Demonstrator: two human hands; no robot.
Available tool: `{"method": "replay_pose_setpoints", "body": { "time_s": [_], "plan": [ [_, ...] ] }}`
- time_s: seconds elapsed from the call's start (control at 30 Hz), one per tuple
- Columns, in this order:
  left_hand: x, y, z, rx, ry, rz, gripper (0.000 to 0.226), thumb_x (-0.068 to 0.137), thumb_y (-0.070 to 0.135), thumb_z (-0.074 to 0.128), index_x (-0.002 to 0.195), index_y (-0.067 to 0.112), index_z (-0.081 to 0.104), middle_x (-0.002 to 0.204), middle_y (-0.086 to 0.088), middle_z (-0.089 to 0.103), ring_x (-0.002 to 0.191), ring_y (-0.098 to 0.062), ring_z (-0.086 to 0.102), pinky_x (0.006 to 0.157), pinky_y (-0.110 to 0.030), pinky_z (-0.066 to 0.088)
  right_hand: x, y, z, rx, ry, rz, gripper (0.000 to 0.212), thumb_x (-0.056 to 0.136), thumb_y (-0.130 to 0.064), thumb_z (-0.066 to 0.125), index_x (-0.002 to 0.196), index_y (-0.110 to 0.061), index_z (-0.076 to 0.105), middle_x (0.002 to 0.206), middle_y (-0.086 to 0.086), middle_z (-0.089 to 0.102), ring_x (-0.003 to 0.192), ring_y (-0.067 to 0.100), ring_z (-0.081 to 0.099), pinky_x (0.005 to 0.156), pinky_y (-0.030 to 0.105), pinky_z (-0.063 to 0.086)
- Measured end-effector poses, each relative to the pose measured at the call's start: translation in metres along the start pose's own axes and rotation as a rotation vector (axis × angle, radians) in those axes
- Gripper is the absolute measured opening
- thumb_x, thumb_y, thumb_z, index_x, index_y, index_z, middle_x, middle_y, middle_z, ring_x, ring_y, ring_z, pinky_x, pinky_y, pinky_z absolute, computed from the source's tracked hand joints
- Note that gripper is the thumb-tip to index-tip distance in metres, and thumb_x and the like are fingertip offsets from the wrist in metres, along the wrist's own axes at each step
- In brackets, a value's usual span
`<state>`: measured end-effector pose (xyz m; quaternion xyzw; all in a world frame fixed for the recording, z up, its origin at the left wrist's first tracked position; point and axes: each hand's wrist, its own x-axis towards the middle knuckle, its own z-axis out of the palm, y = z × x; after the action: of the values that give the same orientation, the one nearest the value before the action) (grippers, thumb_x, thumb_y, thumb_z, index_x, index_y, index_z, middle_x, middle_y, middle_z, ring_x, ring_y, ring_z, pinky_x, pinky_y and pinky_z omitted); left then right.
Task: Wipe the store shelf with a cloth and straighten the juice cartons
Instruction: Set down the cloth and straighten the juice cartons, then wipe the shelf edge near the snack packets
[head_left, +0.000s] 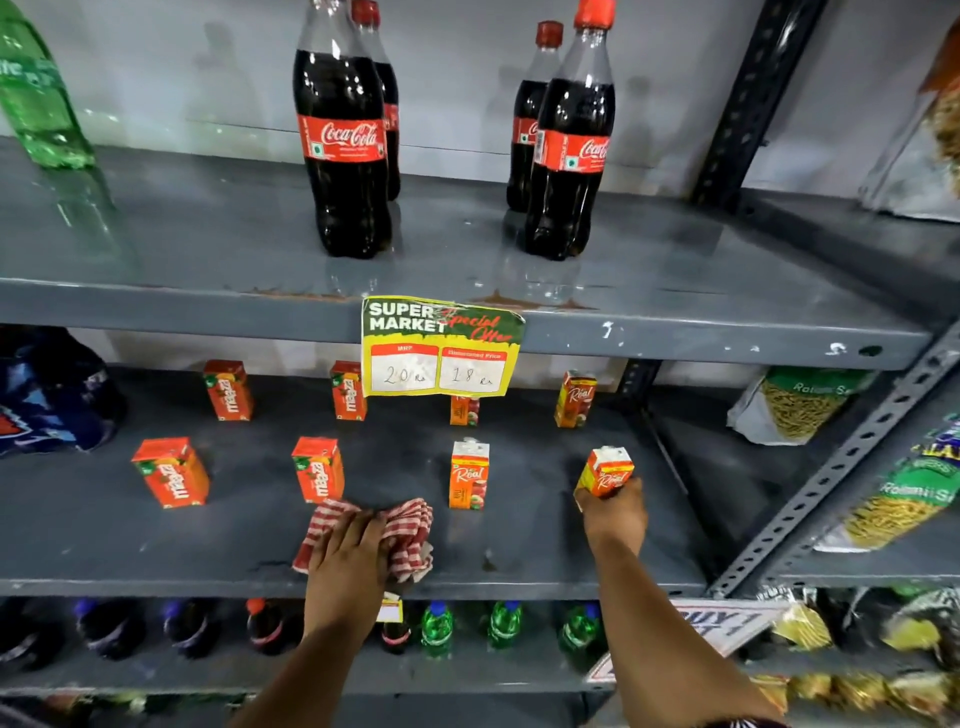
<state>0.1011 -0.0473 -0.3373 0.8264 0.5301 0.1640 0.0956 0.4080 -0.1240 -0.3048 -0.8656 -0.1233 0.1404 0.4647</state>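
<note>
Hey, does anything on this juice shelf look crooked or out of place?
Yes: the Real carton gripped by the right hand leans left, unlike the upright Real carton beside it. The price sign looks torn and hangs crooked.

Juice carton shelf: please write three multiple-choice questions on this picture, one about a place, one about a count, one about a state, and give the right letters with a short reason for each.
1. Where does the checked cloth lie?
A. On the top shelf by the cola bottles
B. On the middle shelf, in front of a Maaza carton
C. On the bottom shelf among the green bottles

2. How many Maaza cartons stand on the middle shelf?
A. Two
B. Four
C. Six

3. What is the right hand doing?
A. Gripping a Real carton
B. Resting flat on the shelf
C. Holding a cola bottle

Answers:
1 B: the left hand presses the cloth just in front of the front Maaza carton.
2 B: two in the back row, two in the front row.
3 A: its fingers are closed around the tilted Real carton.
</note>
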Motion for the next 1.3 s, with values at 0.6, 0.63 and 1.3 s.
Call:
{"method": "replay_pose_setpoints", "body": {
  "time_s": [0.6,0.63,1.3],
  "plan": [
    [-0.011,-0.027,-0.016,0.087,-0.012,0.021,0.057,0.091,0.034,0.013,0.143,0.015,0.026,0.151,-0.005,0.024,0.140,-0.022,0.011,0.114,-0.036,0.001,-0.158,-0.024,0.075,-0.447,-0.243,-1.313,0.027,0.094,-0.030,0.058,0.116,-0.020,0.069,0.115,0.001,0.072,0.103,0.020,0.072,0.089,0.028,0.060],
    [-0.013,-0.032,-0.020,0.104,-0.011,-0.002,0.057,0.089,0.031,0.015,0.142,0.013,0.028,0.150,-0.006,0.026,0.139,-0.023,0.012,0.113,-0.038,0.007,-0.162,-0.033,0.083,-0.536,-0.401,-1.309,0.038,0.099,-0.030,0.050,0.134,-0.018,0.062,0.137,0.004,0.065,0.125,0.024,0.064,0.107,0.034,0.053],
    [-0.023,-0.079,-0.064,0.147,-0.063,-0.004,0.112,0.060,0.071,-0.032,0.146,0.012,0.008,0.156,-0.005,0.005,0.140,-0.017,-0.008,0.112,-0.040,-0.005,-0.211,-0.086,0.044,-0.950,-0.529,-1.143,0.051,0.098,-0.010,0.049,0.147,-0.024,0.044,0.136,0.010,0.064,0.121,0.036,0.064,0.093,0.044,0.055]
  ]
}}
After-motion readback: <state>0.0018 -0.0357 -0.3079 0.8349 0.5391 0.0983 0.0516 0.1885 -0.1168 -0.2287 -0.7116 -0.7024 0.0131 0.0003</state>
